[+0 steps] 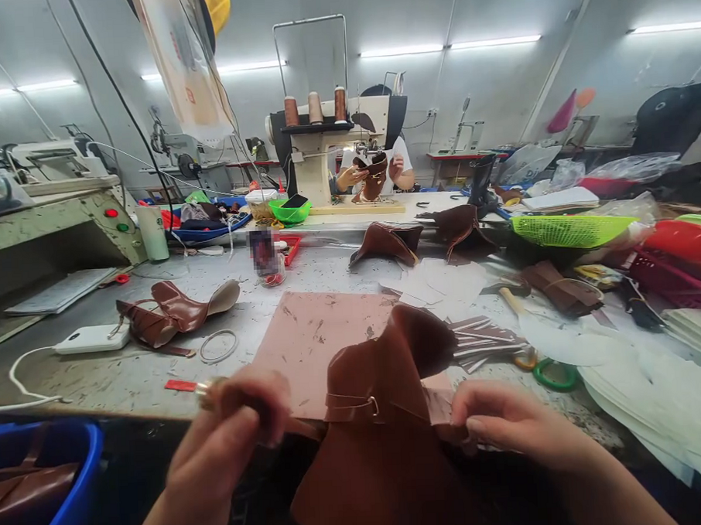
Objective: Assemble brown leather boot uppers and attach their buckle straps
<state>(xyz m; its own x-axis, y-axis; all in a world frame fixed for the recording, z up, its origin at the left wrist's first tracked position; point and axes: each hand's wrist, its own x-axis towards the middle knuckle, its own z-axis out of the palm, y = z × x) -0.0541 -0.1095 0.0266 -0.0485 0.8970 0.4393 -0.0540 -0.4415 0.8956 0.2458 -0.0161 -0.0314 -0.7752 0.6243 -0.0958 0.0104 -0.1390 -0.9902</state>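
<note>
A brown leather boot upper (378, 370) stands in front of me at the table's edge, its lower part over my lap. Around it runs a thin strap (348, 403) with a small metal buckle. My right hand (502, 414) is closed in a pinch at the upper's right edge, beside a pale patch. To the left of the upper, my left hand (235, 414) is raised with curled fingers, smeared by motion; what it holds, if anything, I cannot make out. A red-ended piece (180, 386) shows just beyond that hand. Under the upper lies a pinkish board (295, 334).
Another boot upper (181, 308) and a ring (219, 346) lie left. White paper pieces (652, 396), green-handled scissors (556, 373) and a green basket (570, 230) crowd the right. A blue tub (86, 475) stands lower left. Ahead, a person (404, 167) works at a sewing machine (316, 152).
</note>
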